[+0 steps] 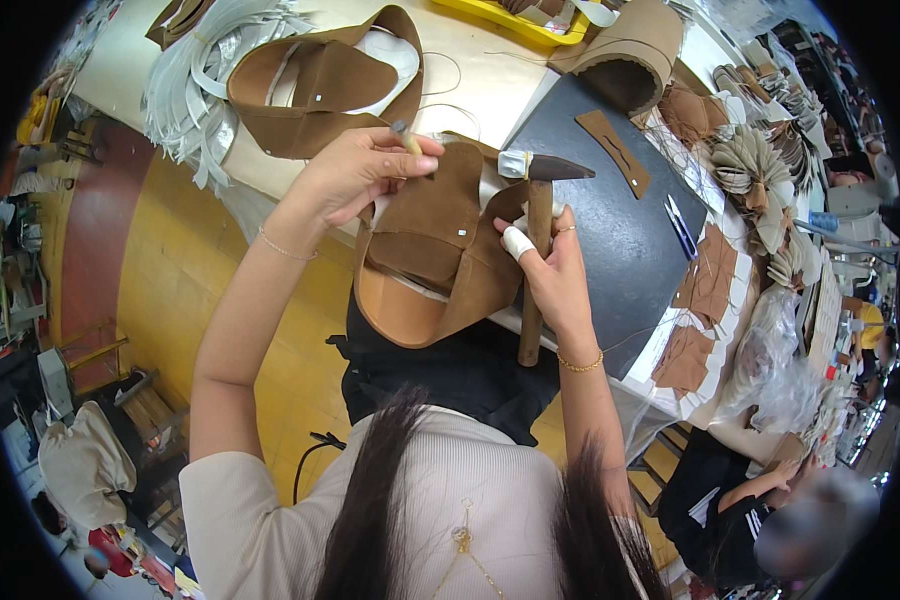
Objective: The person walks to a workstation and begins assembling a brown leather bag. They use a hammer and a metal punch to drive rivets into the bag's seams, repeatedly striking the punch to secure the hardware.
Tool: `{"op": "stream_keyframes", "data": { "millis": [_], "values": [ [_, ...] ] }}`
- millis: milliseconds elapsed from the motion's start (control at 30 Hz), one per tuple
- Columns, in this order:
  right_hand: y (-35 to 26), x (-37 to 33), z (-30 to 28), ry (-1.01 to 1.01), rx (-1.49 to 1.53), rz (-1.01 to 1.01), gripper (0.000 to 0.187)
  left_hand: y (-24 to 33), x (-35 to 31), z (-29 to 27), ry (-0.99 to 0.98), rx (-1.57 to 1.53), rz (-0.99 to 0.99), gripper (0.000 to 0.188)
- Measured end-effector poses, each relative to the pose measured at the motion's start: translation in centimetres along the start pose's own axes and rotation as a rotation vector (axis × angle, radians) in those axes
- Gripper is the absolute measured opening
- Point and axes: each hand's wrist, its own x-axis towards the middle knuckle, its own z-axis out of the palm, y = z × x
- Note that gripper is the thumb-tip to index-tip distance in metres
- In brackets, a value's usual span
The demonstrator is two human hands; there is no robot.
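Note:
A brown suede boot upper (435, 210) with a tan lining hangs at the table's near edge in front of me. My left hand (365, 172) is closed above its top left part, pinching a short, pale stick-like tool (406, 138) with a dark grey end; its exact kind is unclear. My right hand (550, 260), with white tape around the thumb, grips a hammer (533, 310) upright by its wooden handle. The hammer's dark head carries a white wrapping on one end. The right fingers are also against the upper's right side, partly hidden by the handle.
A second brown upper (320, 85) lies beyond, beside a bundle of whitish strips (195, 75). On the right, a dark board (595, 220) bears a brown leather piece (613, 153) and scissors (681, 226). A yellow tray (515, 22) stands behind. A co-worker (725, 500) sits at lower right.

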Motion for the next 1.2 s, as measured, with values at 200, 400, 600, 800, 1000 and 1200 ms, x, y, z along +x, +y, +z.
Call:
{"op": "stream_keyframes", "data": {
  "millis": [200, 400, 600, 800, 1000, 1200],
  "values": [
    [0.1, -1.1, -0.5, 0.044, -0.049, 0.049, 0.032, -0.1, -1.8, 2.5, 0.008, 0.596, 0.104, 0.011],
    [0.4, -1.2, 1.4, -0.005, 0.283, 0.095, 0.034, 2.3, -9.7, 1.7, -0.158, 0.599, 0.446, 0.012],
    [0.8, -4.6, 9.6, -0.460, 0.539, 0.164, 0.056, 4.3, -14.9, 2.7, 0.082, 0.680, 0.513, 0.015],
    [0.2, -4.5, 4.0, 0.036, 0.238, 0.225, 0.034, 1.2, -4.1, 2.9, 0.153, 0.528, 0.399, 0.012],
    [-4.1, -5.7, -5.4, 0.200, -0.853, -0.044, 0.037, -1.7, 3.5, 5.8, 0.118, 0.661, 0.428, 0.019],
    [-2.7, -4.2, -3.6, -0.010, -1.188, -0.219, 0.049, -3.1, 6.0, 7.4, 0.153, 0.878, 0.556, 0.022]
  ]
}}
